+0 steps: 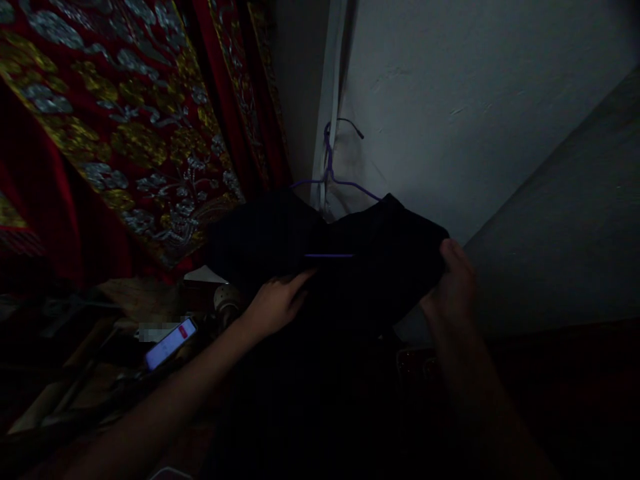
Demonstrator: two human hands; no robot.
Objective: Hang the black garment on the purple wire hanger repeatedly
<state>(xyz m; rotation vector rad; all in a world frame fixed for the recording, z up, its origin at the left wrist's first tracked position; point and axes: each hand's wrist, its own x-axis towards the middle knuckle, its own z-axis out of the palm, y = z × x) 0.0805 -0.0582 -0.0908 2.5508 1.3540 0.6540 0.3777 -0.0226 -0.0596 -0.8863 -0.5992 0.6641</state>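
Observation:
A very dark garment (370, 287) with a V-shaped neck opening hangs on a purple hanger (345, 181). The hanger's hook is up by a pale vertical strip at the wall, and its lower bar shows across the neck opening. My left hand (277, 307) lies against the front of the garment just below that bar, its index finger stretched out and the thumb apart. On the other side, my right hand (454, 277) grips the garment's shoulder or sleeve edge, thumb on top and fingers partly behind the cloth. Darkness hides the garment's lower part.
Red cloth with gold and silver embroidery (140, 140) hangs at the upper left. A lit phone (171, 343) lies among dim clutter at lower left, near a pale clog-like shoe (226, 298). A grey wall (450, 100) stands behind, with a thin hook (353, 127).

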